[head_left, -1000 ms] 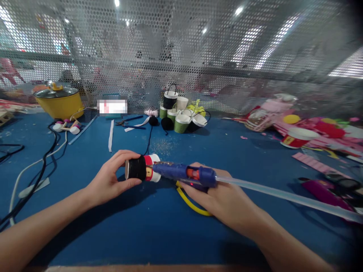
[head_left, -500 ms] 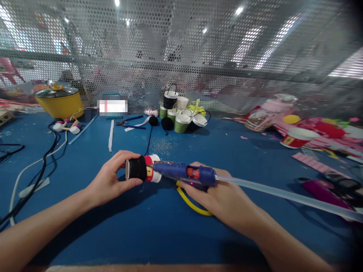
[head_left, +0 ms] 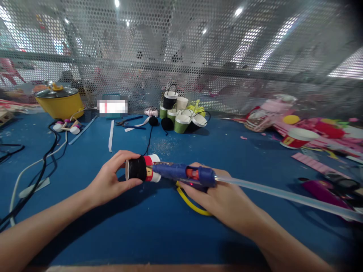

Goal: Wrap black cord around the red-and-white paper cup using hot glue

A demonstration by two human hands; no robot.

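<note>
My left hand [head_left: 113, 175] grips a paper cup [head_left: 137, 168] lying on its side, fingers above and thumb below. Black cord is wound round its base half; the rest shows red and white. A black strand [head_left: 149, 139] runs from behind the cup to a small black ball of cord [head_left: 153, 121]. My right hand [head_left: 218, 192] is wrapped round a blue glue gun [head_left: 181, 172], whose nozzle is at the cup's red band beside the cord. A long clear glue stick [head_left: 278, 192] sticks out of its back. Below the gun curves a yellow cable [head_left: 193, 204].
Small cups with handles [head_left: 182, 122] and pliers [head_left: 127, 122] stand or lie on the blue table [head_left: 159, 234]. At the left are a yellow pot [head_left: 61, 105] and cables [head_left: 51, 151]; at the right, a red-and-white bowl [head_left: 299, 138] and pink scraps [head_left: 319, 164].
The glue gun's nozzle has shifted very slightly at the cup. Both hands keep almost the same place and grip.
</note>
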